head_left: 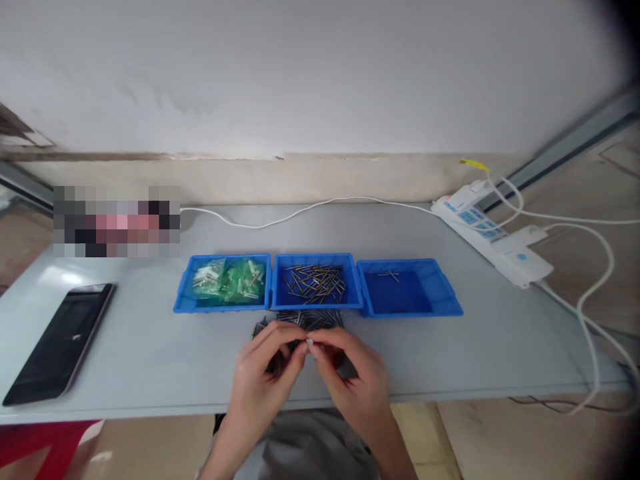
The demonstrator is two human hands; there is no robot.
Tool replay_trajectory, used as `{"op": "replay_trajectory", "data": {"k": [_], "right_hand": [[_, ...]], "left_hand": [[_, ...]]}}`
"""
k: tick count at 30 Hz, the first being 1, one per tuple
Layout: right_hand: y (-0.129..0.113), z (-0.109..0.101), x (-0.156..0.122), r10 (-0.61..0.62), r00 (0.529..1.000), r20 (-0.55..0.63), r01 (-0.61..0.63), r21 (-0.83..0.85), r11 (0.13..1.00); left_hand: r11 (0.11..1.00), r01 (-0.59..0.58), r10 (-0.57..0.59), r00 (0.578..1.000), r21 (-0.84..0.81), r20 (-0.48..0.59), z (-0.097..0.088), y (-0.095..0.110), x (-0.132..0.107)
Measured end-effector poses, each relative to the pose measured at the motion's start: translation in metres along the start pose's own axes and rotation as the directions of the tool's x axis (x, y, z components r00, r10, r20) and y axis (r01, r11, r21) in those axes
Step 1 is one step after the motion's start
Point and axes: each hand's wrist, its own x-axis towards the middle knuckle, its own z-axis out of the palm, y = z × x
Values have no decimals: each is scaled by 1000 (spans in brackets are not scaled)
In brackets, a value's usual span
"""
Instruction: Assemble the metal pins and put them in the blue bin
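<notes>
My left hand [265, 363] and my right hand [353, 373] meet near the table's front edge, thumbs and forefingers pinched together. Between the fingertips shows a small whitish piece [310, 342], too small to name, which both hands grip. Just behind and partly under my fingers lies a pile of thin dark metal rods [313, 319]. Beyond it stands a blue bin [274, 307] holding loose thin metal rods [317, 283]. The left blue bin [183, 308] contains green and clear plastic bags [230, 280]. A few thin rods [390, 275] lie in the right blue bin [450, 310].
A dark tablet [63, 340] lies at the table's left, with a blurred-out patch behind it. At the right rests a white power strip [493, 233] with plugs and looping cables [595, 313]. One white cable [300, 213] runs along the back by the wall.
</notes>
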Motion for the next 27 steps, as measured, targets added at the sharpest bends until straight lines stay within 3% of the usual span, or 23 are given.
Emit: {"op": "replay_trajectory", "data": {"k": [9,15,27], "right_hand": [[-2,-1,2,40,999,34,-41,39,998],[-1,0,-1,87,996,-7,-87,7,996],[2,2,0,-4,1000,-4,4,-34,999]], "left_hand": [[1000,-11,11,1000,3,-5,-1,3,2],[1000,-8,8,1000,-5,1,-1,3,2],[1000,4,-4,1000,14,16,-1,0,0]]}}
